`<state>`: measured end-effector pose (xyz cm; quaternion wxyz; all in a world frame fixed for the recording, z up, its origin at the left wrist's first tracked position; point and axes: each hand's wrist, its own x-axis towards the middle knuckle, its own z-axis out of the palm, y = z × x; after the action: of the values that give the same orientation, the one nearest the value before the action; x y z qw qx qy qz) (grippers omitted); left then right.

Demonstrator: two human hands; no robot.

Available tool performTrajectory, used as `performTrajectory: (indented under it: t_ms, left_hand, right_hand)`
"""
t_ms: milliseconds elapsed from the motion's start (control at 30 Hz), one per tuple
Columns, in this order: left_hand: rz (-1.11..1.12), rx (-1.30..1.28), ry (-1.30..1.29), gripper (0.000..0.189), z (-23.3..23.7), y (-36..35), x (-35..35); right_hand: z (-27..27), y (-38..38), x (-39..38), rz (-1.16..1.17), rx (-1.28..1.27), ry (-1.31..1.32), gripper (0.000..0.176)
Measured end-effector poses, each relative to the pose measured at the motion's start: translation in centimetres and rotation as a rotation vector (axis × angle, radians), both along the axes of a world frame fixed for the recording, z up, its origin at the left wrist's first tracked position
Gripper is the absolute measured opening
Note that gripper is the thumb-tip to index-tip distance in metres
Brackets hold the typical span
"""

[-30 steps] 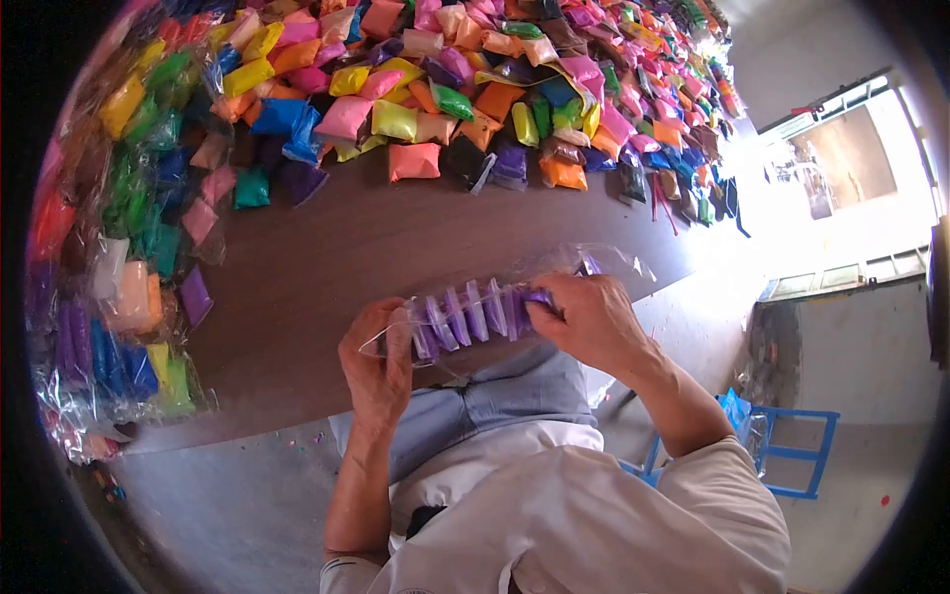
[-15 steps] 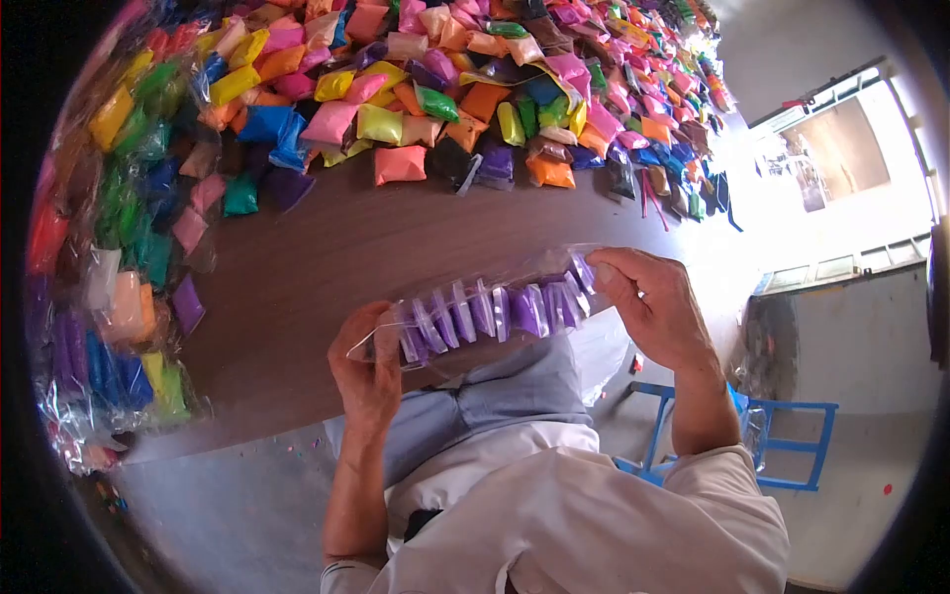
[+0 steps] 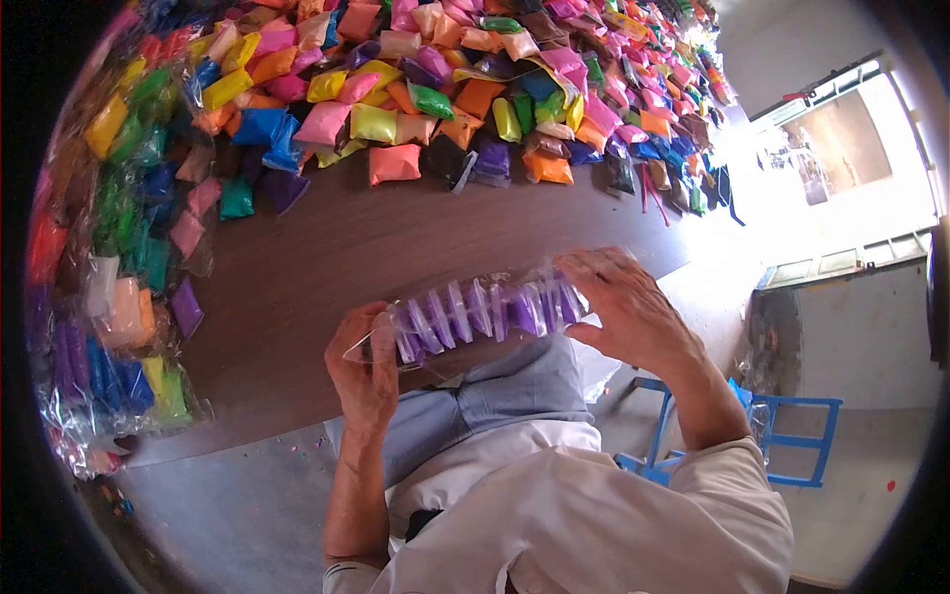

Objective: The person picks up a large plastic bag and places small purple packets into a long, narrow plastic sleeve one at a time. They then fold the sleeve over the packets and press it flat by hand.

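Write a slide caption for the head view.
Left hand grips a clear plastic sleeve of purple packets, right hand cups its end, above a brown table piled with colourful packets.

No text, label or number can be read anywhere here.

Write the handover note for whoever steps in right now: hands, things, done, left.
Left hand: grips the left end of the clear bag.
Right hand: fingers stretched over the bag's right end; grip unclear.
Things: bag held above the near edge of the table; loose coloured packets heaped farther back.
Done: a row of purple packets stands inside the bag.
Left: the bag's right end does not look sealed.
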<state>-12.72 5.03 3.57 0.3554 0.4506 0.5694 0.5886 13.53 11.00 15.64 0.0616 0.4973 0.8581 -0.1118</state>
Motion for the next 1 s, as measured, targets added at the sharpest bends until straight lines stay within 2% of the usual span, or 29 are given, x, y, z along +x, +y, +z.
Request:
performTrajectory:
  t_ms: [100, 600, 800, 900, 1000]
  left_hand:
    - [-0.015, 0.007, 0.061, 0.024, 0.0, 0.0, -0.2]
    - [0.009, 0.035, 0.020, 0.026, 0.2, 0.1, 0.2]
    - [-0.001, 0.084, 0.097, 0.029, -0.1, 0.2, -0.2]
    - [-0.003, 0.092, 0.095, 0.030, -0.2, 0.2, -0.2]
    - [-0.012, 0.102, 0.057, 0.029, -0.8, 0.0, -0.3]
  right_hand:
    - [0.3, -0.2, 0.0, 0.018, 0.005, 0.022, 0.074]
    - [-0.3, -0.4, 0.3, 0.027, 0.096, -0.034, 0.066]
    - [1.7, -1.7, -1.2, 0.081, 0.039, 0.062, 0.074]
    - [0.6, -1.7, -2.1, 0.229, 0.096, 0.130, 0.078]
    - [-0.8, -0.8, -3.4, 0.275, 0.070, 0.210, 0.080]
